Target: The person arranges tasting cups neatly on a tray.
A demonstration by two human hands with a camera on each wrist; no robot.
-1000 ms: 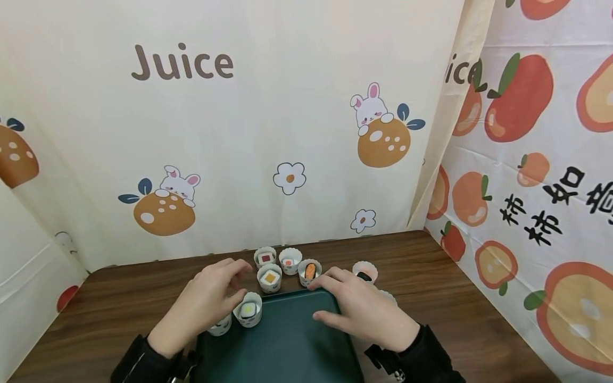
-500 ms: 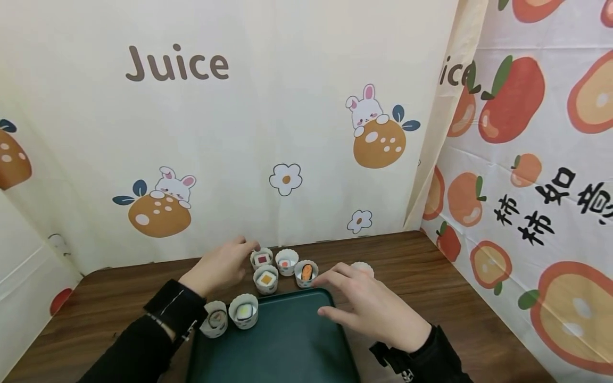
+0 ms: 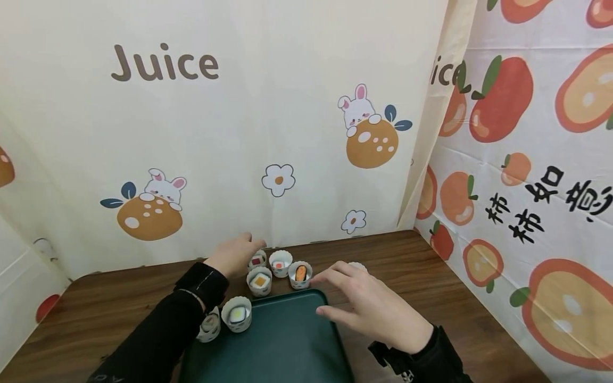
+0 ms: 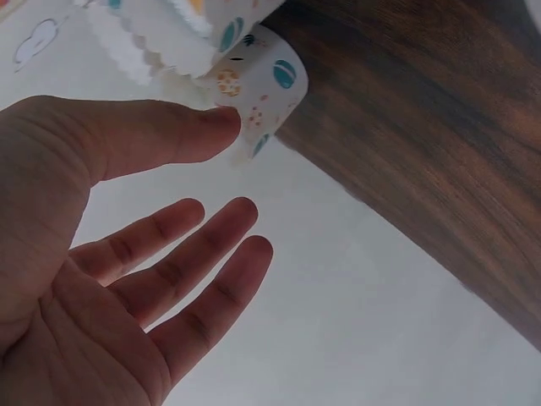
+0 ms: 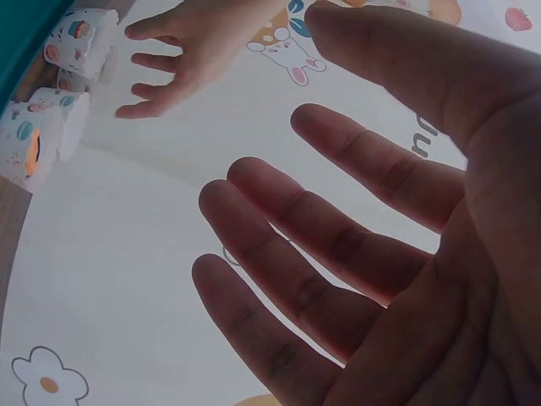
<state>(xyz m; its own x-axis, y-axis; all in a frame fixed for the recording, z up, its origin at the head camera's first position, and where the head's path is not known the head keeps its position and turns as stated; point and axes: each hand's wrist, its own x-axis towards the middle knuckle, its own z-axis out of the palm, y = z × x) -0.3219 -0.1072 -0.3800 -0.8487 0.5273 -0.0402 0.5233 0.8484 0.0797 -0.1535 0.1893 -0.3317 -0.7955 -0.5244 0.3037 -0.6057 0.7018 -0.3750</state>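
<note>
My left hand reaches over the back left of the table, fingers extended and holding nothing. Its thumb is right by a patterned paper cup in the left wrist view. In the head view, that hand partly covers a cup with a red-centred toy sushi piece. Close by are cups with a yellow-centred piece, a pale red-topped piece and an orange-topped piece. My right hand, fingers spread, hovers over the back right corner of the dark green tray.
Two more cups stand at the tray's back left corner, one with a green-centred piece, the other partly behind my left sleeve. Another cup rim shows behind my right hand. A printed curtain hangs behind the wooden table.
My left hand has moved from above the tray's left cups to the back row of cups, farther from me. My right hand has barely moved. The head view has turned slightly right.
</note>
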